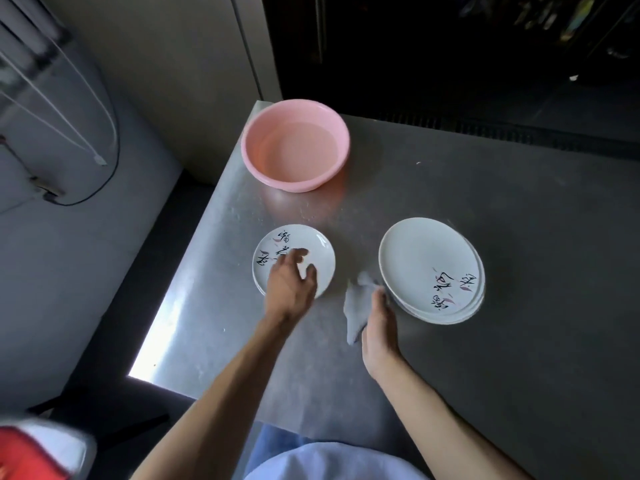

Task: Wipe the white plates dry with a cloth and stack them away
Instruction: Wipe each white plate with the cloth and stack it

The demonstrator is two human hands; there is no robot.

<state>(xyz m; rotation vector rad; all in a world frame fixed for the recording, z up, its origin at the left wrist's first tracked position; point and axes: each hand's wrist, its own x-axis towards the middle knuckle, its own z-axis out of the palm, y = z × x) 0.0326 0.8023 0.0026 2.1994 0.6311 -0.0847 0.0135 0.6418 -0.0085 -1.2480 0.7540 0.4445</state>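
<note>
White plates (426, 261) w/ blk script, pink basin (252, 147), grey cloth (356, 306).

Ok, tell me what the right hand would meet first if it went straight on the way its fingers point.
Most likely the left rim of the larger plate stack, right beside the right hand and the grey cloth in its grip. Depth is unclear; it might slip just past.

A metal counter (485, 220) with a dull grey top fills the right side, and bright light falls on its near left edge. Behind it stands a dark cabinet (450, 46), with a ribbed grille (519, 135) along its foot. On the left, a pale wall (166, 64) goes down to a grey floor (69, 289), and a thin black cable (86, 199) curves nearby.
</note>
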